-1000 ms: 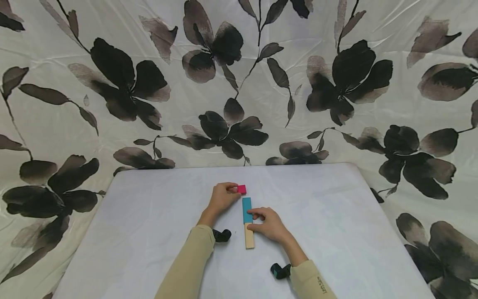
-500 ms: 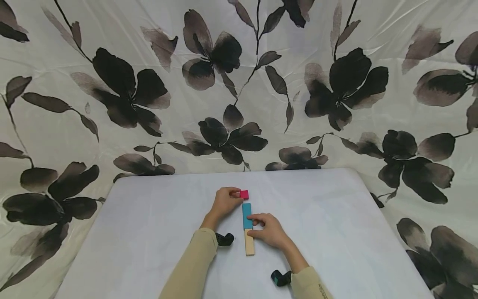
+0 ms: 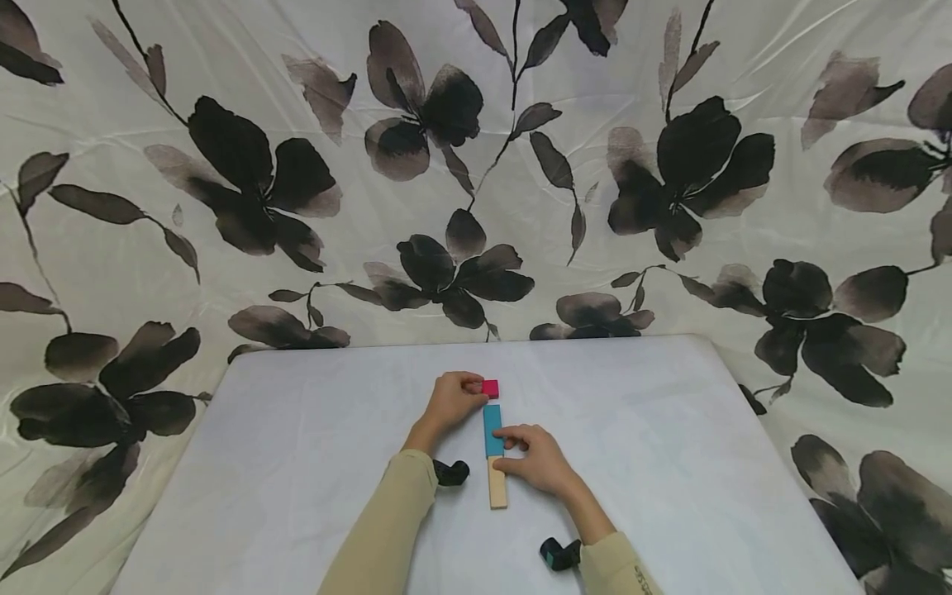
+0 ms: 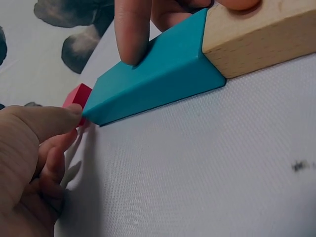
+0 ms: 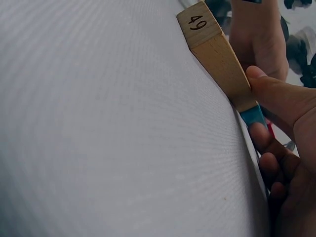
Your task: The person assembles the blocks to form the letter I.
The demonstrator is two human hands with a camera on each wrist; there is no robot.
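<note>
A blue block (image 3: pixel 493 420) and a plain wooden block (image 3: pixel 497 487) lie end to end in a line on the white table. Beyond the blue block's far end is a small red block (image 3: pixel 490 388), pinched between the thumb and fingers of my left hand (image 3: pixel 454 402). A narrow gap shows there in the head view. My right hand (image 3: pixel 539 456) rests its index fingertip on top of the blue block (image 4: pixel 163 64) and its thumb on the wooden block (image 4: pixel 266 34). In the right wrist view, the wooden block (image 5: pixel 222 64) shows a dark number on its end.
The white table (image 3: pixel 297 463) extends around the blocks, its far edge meeting a floral cloth backdrop (image 3: pixel 573 248). A black wrist device (image 3: pixel 451 473) sits at the left wrist, another black device (image 3: pixel 559 554) at the right. A small dark mark (image 4: pixel 299 165) is on the table surface.
My left hand has shifted slightly right with the red block, bringing it more in line with the blue block. The right hand stays on the two blocks. The head view has tilted up a little.
</note>
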